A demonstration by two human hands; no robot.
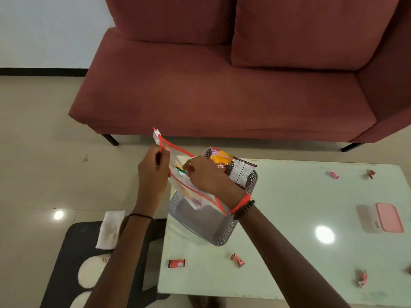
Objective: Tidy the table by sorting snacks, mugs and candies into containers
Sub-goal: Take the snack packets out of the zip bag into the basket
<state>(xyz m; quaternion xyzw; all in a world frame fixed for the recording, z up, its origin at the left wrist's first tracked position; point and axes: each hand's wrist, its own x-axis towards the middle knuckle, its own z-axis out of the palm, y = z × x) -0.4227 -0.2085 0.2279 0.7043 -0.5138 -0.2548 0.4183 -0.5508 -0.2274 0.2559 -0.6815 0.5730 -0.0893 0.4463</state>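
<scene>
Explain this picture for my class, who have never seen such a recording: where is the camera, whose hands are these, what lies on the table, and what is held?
There is no machine here. A person wears a camera on the head, and it looks down at their own two bare hands. The left hand grips one edge of a clear zip pouch with red trim, held above a grey basket. The right hand has curled fingers at the pouch's open mouth; whether they pinch the pouch or a sweet is unclear. Snack packets lie in the basket. On the pale table lie scattered wrapped candies and a pink-lidded box. Behind it stands a red sofa.
</scene>
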